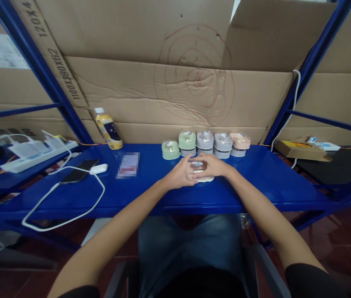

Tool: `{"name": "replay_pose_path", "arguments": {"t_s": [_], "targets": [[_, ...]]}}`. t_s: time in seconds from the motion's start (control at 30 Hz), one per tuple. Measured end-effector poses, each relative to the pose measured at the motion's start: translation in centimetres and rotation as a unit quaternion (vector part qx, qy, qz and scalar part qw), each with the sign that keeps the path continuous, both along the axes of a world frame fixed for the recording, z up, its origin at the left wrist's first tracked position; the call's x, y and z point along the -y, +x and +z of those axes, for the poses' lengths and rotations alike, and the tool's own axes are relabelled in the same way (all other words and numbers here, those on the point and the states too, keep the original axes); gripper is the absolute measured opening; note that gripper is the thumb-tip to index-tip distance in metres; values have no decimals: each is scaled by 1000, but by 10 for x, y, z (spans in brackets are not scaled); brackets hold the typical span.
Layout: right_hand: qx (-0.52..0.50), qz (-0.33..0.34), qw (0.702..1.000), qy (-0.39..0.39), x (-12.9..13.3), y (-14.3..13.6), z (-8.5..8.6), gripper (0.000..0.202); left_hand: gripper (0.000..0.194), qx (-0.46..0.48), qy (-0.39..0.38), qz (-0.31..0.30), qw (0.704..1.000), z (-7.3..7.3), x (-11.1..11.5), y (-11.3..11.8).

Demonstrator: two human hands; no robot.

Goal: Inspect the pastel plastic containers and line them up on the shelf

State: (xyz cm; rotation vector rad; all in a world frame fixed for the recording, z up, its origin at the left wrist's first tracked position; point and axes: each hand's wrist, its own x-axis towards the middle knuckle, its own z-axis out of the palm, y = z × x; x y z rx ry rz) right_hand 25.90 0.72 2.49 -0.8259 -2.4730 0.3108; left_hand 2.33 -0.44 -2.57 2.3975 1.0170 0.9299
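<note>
We find the left hand and right hand clasping a small container, fingers curled round its sides, on the blue table before the container row. We judge this two-handed handling; the next move calls for even grip.

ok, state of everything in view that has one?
Left hand: cupped around front container
Right hand: cupped around it too
Front container: between hands, partly covered
Short green container: closed
Four taller containers: closed, in a row
Yellow drink bottle: standing, capped
Smartphone: lying flat, screen dark
Power strip: adapters plugged in
</note>
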Motion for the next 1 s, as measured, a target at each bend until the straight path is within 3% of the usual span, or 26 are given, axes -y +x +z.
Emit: {"name": "replay_pose_path", "arguments": {"t_s": [0.17,0.33,0.43,0.5,0.57,0.67,0.73,0.83,1.0], "targets": [[4,-10,1000,-3,5,-3,-6,80,112,-16,6,-17,1000,8,3,-4],[-40,-38,998,-1,3,-5,-17,98,98,-49,10,22,998,18,8,-12],[-86,-63,994,7,1,-2,-17,77,84,-48,45,73,995,27,14,-20],[-132,-78,988,16,1,2,-12,59,82,-25,70,128,989,35,16,-28],[-172,-101,979,26,2,5,-6,53,80,26,84,223,971,46,14,-38],[-210,-148,965,52,4,7,2,50,78,116,68,385,913,66,0,-51],[-225,-185,953,83,3,10,6,46,79,136,33,442,886,77,-18,-52],[-255,-286,911,151,-8,27,11,41,81,127,-14,476,870,83,-47,-42],[-328,-512,767,206,-44,101,11,42,79,113,-39,516,848,70,-73,-12]]}}
